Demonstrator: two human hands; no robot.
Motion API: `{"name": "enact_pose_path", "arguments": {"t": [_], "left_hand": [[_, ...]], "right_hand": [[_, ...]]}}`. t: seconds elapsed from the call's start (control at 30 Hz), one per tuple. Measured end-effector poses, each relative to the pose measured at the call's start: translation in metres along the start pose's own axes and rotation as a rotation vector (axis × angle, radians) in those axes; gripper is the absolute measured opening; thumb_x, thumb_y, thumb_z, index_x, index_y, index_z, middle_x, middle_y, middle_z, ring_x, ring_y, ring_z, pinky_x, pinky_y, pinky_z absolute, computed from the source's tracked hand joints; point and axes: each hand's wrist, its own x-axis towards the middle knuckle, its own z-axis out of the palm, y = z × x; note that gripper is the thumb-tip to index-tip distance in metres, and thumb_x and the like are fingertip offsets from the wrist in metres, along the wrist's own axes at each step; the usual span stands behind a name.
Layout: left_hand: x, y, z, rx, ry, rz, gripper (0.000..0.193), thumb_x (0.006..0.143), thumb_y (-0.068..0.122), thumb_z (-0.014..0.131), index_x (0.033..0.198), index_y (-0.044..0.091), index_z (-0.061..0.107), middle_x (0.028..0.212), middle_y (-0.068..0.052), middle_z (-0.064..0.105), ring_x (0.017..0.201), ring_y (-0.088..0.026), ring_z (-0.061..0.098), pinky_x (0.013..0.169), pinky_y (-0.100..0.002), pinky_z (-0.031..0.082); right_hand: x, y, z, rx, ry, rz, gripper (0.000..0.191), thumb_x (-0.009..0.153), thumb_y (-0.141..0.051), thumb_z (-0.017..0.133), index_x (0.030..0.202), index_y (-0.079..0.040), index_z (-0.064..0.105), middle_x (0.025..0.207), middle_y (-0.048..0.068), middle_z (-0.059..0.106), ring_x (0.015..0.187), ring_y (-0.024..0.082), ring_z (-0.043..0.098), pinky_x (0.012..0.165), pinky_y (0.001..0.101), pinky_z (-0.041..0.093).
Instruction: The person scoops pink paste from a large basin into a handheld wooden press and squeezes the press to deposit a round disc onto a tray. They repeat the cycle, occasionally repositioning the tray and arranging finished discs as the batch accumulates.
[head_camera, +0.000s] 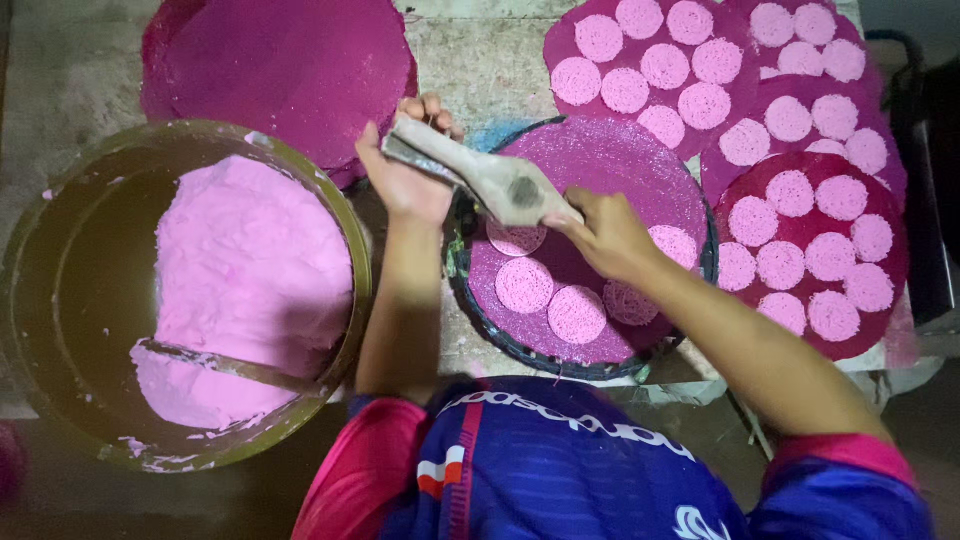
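Two hands on one tool here. The left hand (405, 180) is wrapped around the handle end of a pale, batter-crusted ladle (490, 178), and the right hand (605, 235) pinches its broad end, fingers curled on it, right above a round pink tray (640, 160). Five pale pink discs (523, 285) already sit on the near half of that tray; the far half is bare. The ladle hovers over the disc nearest the tray's centre, tilted down toward the right hand.

To the left, a big bowl (60, 300) holds a mound of pink batter (250, 270) with a stick (220, 365) lying across it. Up right, filled trays (900, 260) overlap one another, each dotted with discs, and a stack of bare trays (280, 65) lies at the top left.

Risks from here, as I judge them: the discs lie close, two nearly touching, so a heavy pour could merge neighbours. The ladle's caked edge could drip off target. The right forearm passes low over the wet discs and could smear them.
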Motion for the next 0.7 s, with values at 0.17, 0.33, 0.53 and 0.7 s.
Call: {"name": "enact_pose_path", "arguments": {"t": [0.17,0.33,0.53,0.7], "left_hand": [[-0.054,-0.043,-0.035,1.691,-0.066,0.211,0.041,0.093,0.022,0.059,0.131,0.008,0.059,0.124,-0.008,0.067,0.118,-0.023,0.068,0.1,-0.036,0.055],[-0.089,-0.088,-0.038,2.292,-0.137,0.17,0.108,0.061,0.043,0.095,0.143,-0.001,0.039,0.14,-0.024,0.046,0.127,-0.046,0.04,0.103,-0.061,0.031],[-0.095,-0.092,-0.018,2.441,-0.098,0.166,0.107,0.066,0.042,0.09,0.15,0.003,0.038,0.14,-0.018,0.048,0.131,-0.037,0.042,0.109,-0.056,0.03],[-0.099,-0.124,0.007,2.465,-0.289,0.076,0.111,0.067,0.045,0.09,0.153,0.003,0.033,0.139,-0.019,0.048,0.132,-0.036,0.041,0.11,-0.056,0.029]], "right_hand": [[-0.056,0.008,-0.016,0.369,0.198,-0.065,0.067,0.102,-0.065,0.045,0.1,-0.002,0.067,0.069,0.009,0.058,0.058,0.02,0.054,0.053,0.0337,0.044],[-0.103,0.019,-0.018,0.566,0.383,-0.074,0.086,0.098,-0.081,0.03,0.102,0.0,0.062,0.069,0.0,0.054,0.057,0.008,0.05,0.05,0.0265,0.038],[-0.165,0.07,-0.008,0.721,0.574,0.045,0.091,0.099,-0.083,0.031,0.109,0.003,0.057,0.072,0.005,0.052,0.057,0.012,0.048,0.051,0.0274,0.034],[-0.214,0.109,-0.007,0.776,0.707,0.13,0.096,0.096,-0.085,0.032,0.112,0.005,0.062,0.069,0.005,0.051,0.054,0.012,0.047,0.048,0.0279,0.032]]}}
